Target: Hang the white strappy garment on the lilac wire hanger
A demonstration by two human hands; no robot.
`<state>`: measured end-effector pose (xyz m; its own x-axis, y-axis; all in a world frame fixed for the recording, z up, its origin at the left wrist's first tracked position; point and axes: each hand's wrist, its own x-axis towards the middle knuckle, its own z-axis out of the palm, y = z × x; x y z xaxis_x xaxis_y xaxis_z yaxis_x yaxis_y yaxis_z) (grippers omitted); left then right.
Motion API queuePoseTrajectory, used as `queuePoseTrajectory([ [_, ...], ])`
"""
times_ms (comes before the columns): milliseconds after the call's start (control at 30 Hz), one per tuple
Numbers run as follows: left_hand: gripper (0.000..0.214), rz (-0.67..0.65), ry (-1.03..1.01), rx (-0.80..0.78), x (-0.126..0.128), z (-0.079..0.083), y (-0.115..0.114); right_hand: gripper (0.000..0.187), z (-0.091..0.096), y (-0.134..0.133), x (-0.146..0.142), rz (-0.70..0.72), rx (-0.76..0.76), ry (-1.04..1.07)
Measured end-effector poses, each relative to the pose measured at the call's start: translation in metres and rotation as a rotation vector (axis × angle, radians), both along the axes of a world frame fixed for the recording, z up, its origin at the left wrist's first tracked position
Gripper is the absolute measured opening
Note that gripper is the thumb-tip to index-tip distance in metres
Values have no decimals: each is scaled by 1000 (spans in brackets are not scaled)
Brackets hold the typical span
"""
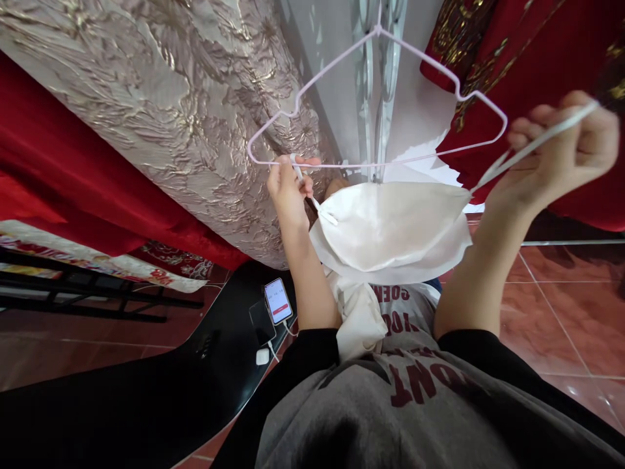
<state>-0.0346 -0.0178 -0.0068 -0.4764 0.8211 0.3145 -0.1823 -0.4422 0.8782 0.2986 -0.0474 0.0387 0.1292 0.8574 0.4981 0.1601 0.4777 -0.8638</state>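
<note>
Brocade [195, 111]: hangs left of the left hand [289, 189]. Bench [209, 345]: black, below that hand. White cloth [395, 225]: between both hands, probably spread by its straps to keep it from bunching. Hanger [336, 64]: just above the cloth, lower edge meeting the left fingers. Right hand [569, 146]: fingers curled, right strap [547, 137] caught and drawn taut, seemingly for tension. Left hand: mostly closed, left strap [297, 170] caught in the fingers; cannot tell whether it grips the hanger too. Phone [278, 301]: on the bench below the left hand, cabled, presumably charging.
</note>
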Motion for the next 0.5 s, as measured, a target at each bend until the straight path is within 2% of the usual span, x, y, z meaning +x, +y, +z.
queuePoseTrajectory([
  [133, 42, -12, 15, 5, 3, 2, -3, 35, -1, -1, -53, 45, -3, -78],
  [233, 32, -45, 30, 63, -2, 3, -7, 23, -9, 7, -80, 69, 27, -165],
  [333, 7, 3, -2, 159, -18, 2, -15, 14, -15, 12, -81, 65, 67, -222],
  [500, 17, 297, 67, 360, -48, -3, -19, 18, -9, 6, -69, 40, 77, -221],
])
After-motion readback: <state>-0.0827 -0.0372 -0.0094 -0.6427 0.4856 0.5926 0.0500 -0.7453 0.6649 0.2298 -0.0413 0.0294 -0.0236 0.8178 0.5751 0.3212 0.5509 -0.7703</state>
